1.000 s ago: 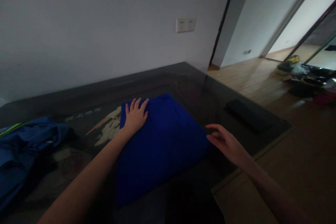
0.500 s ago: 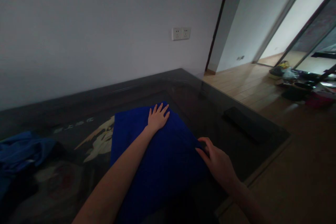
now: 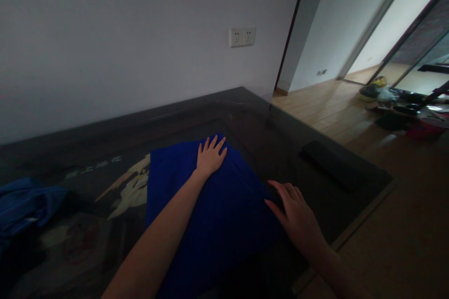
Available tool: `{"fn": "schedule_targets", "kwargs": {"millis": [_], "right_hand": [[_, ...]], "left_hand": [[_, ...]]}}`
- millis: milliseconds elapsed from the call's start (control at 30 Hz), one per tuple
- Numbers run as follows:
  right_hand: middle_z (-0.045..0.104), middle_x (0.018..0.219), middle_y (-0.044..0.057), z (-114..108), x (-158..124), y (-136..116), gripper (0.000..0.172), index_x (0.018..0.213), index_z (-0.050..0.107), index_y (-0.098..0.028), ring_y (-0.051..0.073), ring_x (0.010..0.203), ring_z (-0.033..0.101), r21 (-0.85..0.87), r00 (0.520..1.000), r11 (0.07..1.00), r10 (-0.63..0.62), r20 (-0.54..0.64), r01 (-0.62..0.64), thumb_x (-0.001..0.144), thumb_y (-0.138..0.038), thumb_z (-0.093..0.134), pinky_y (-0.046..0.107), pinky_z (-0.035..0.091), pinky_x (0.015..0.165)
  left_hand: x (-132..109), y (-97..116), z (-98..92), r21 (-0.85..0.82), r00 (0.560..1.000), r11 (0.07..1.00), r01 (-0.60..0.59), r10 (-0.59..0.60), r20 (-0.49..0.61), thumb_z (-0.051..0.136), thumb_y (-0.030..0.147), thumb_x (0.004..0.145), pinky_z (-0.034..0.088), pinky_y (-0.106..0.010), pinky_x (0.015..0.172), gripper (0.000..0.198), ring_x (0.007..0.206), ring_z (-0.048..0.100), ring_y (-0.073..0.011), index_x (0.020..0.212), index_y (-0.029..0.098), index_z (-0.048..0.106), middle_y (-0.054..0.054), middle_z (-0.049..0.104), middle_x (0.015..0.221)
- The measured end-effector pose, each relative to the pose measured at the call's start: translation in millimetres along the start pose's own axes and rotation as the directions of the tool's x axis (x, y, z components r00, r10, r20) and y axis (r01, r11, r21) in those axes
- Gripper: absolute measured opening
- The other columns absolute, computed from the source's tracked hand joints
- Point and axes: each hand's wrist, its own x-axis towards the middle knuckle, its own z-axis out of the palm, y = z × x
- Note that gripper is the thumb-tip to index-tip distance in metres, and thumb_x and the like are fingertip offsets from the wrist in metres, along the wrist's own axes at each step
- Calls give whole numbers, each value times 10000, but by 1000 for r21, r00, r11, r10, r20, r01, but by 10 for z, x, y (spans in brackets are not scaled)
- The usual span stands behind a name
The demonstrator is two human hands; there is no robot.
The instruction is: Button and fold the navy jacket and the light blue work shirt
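Observation:
A deep blue piece of cloth (image 3: 224, 215), which looks like folded fabric or a garment, lies on the dark table (image 3: 266, 145). My left hand (image 3: 211, 156) rests flat on its far corner with the fingers spread. At the cloth's right edge is my right hand (image 3: 296, 212), thumb and fingers apart in a loose curve. No fabric shows between those fingertips, though the thumb is close to the edge. The near end of the cloth fades into shadow.
Crumpled blue denim-like fabric (image 3: 31, 203) lies on the left of the table. A long black object (image 3: 329, 164) sits near the right edge. Behind the table stands a wall with a double socket (image 3: 242, 37). Assorted items and bags (image 3: 386, 96) are on the floor at far right.
My right thumb and fingers have parted from the cloth's right edge, which they were pinching. My left hand stays flat in place. The view has shifted slightly.

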Motion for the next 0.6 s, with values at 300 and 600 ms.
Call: {"fn": "schedule_targets", "kwargs": {"millis": [300, 600], "right_hand": [[498, 1379, 92, 89, 25, -976, 438, 1317, 526, -262, 302, 1309, 390, 77, 925, 945, -326, 198, 316, 941, -449, 399, 566, 286, 1090], [311, 1511, 62, 103, 118, -455, 588, 1437, 332, -332, 287, 1396, 243, 11, 879, 940, -322, 351, 340, 908, -583, 386, 574, 235, 1104]], "left_hand": [[3, 2, 59, 33, 999, 999, -1, 3, -43, 248, 502, 944, 185, -532, 1121, 515, 1412, 213, -272, 1443, 382, 293, 23, 288, 1530], [24, -19, 73, 8, 1000, 1000, 3, -3, -24, 249, 516, 939, 173, -542, 1123, 525, 1415, 203, -277, 1443, 378, 295, 20, 273, 1536]]}}
